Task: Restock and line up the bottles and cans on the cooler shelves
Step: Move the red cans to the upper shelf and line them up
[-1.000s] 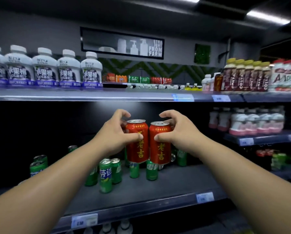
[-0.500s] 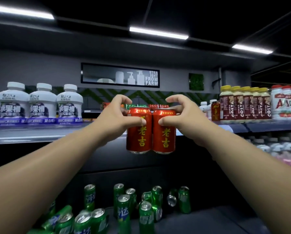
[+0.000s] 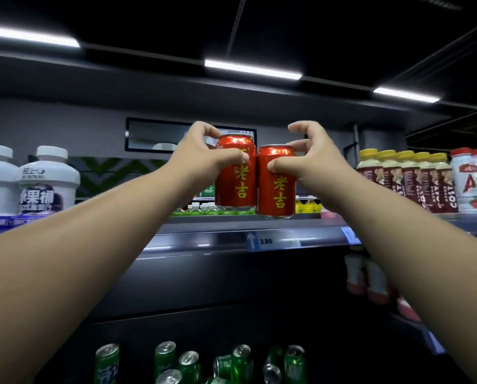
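Dark cooler shelf [image 3: 231, 239], left hand [image 3: 201, 159], right hand [image 3: 315, 162] each gripping red can [image 3: 236, 176]

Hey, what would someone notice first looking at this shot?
Two red cans, the left can and the right can, are held side by side at center, above the shelf edge. The left hand and right hand each grip one. Green cans stand jumbled on the shelf below.

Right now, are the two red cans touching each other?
Touching. In the head view the left red can and the right red can press side to side with no gap, the left hand and right hand each gripping one.
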Tool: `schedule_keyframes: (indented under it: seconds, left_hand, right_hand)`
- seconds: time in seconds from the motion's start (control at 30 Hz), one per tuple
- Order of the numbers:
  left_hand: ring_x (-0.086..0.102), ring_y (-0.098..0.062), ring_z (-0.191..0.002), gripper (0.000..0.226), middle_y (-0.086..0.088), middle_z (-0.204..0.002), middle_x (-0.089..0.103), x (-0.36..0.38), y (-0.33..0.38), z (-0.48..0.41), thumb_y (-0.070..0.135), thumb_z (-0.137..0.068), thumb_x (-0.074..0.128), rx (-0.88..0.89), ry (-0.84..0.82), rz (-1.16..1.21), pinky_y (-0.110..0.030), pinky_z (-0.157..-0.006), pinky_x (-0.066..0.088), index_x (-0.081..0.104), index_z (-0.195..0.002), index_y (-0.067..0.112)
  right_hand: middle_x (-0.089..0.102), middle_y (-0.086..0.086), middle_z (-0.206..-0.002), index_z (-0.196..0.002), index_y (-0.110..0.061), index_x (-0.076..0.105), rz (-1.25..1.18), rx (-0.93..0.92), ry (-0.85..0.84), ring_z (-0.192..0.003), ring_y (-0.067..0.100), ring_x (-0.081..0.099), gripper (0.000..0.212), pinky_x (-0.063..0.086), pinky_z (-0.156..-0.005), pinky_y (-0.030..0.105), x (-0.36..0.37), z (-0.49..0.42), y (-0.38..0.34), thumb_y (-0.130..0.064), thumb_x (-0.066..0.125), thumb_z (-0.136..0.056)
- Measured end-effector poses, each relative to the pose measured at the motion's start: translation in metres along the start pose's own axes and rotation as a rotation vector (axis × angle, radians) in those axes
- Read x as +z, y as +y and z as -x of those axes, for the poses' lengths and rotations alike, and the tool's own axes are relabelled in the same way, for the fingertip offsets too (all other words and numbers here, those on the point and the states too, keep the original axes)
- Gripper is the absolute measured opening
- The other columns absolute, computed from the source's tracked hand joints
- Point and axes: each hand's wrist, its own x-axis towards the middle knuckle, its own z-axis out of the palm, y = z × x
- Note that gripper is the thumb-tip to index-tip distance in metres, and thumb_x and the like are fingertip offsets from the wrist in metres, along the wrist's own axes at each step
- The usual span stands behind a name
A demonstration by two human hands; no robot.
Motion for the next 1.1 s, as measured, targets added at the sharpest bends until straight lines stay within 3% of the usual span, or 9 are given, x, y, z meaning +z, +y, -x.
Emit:
schedule_keyframes:
  seconds: [0.23,0.4,0.67,0.73,0.9,1.1]
  left_hand:
    - [0.066,-0.023,-0.096,0.06,-0.008,-0.111,0.062,0.045,-0.016,-0.018,0.023,-0.075,0.086,-0.063,0.096,-0.001,-0.033,-0.069,0.055,0.047,-0.12,0.024]
    - [0.063,-0.023,-0.102,0.062,-0.006,-0.115,0.059,0.074,-0.031,-0.024,0.023,-0.074,0.087,-0.118,0.156,-0.056,-0.047,-0.087,0.058,0.046,-0.12,0.025]
    - [0.064,-0.024,-0.101,0.055,-0.008,-0.117,0.062,0.111,-0.057,-0.028,0.024,-0.079,0.082,-0.231,0.218,-0.052,-0.045,-0.086,0.057,0.044,-0.119,0.024]
    - [0.064,-0.023,-0.101,0.049,-0.006,-0.118,0.062,0.116,-0.062,-0.027,0.032,-0.082,0.078,-0.216,0.237,-0.127,-0.047,-0.089,0.056,0.044,-0.117,0.025]
    - [0.061,-0.021,-0.103,0.051,0.003,-0.119,0.055,0.123,-0.065,-0.021,0.047,-0.089,0.067,-0.175,0.217,-0.416,-0.043,-0.085,0.058,0.038,-0.127,0.029]
    - [0.061,-0.02,-0.105,0.082,0.007,-0.123,0.052,0.123,-0.066,-0.01,0.065,-0.076,0.072,-0.15,0.137,-0.678,-0.047,-0.088,0.057,0.024,-0.137,0.038]
  right_hand:
    - [0.045,-0.001,-0.134,-0.136,-0.039,0.039,0.066,-0.03,-0.011,-0.111,0.022,0.055,0.079,0.057,-0.079,0.037,-0.02,-0.029,0.035,-0.022,0.086,-0.076]
    - [0.041,-0.002,-0.143,-0.139,-0.039,0.036,0.116,-0.04,-0.017,-0.117,0.024,0.055,0.079,0.055,-0.091,0.043,-0.028,-0.036,0.063,-0.023,0.084,-0.079]
    - [0.038,0.001,-0.143,-0.144,-0.037,0.031,0.137,0.026,-0.058,-0.111,0.021,0.05,0.073,0.049,-0.08,0.035,-0.031,-0.04,0.108,-0.03,0.076,-0.086]
    - [0.039,0.002,-0.141,-0.143,-0.036,0.03,0.143,0.03,-0.06,-0.11,0.021,0.053,0.066,0.052,-0.082,0.036,-0.03,-0.04,0.12,-0.036,0.07,-0.09]
    - [0.04,-0.002,-0.141,-0.142,-0.039,0.025,0.263,-0.022,-0.067,-0.118,0.021,0.053,0.064,0.052,-0.096,0.053,-0.023,-0.036,0.138,-0.052,0.062,-0.092]
    - [0.051,-0.005,-0.124,-0.14,-0.042,0.019,0.25,0.093,-0.196,-0.108,0.023,0.06,0.095,0.055,-0.089,0.053,-0.025,-0.039,0.146,-0.067,0.074,-0.067]
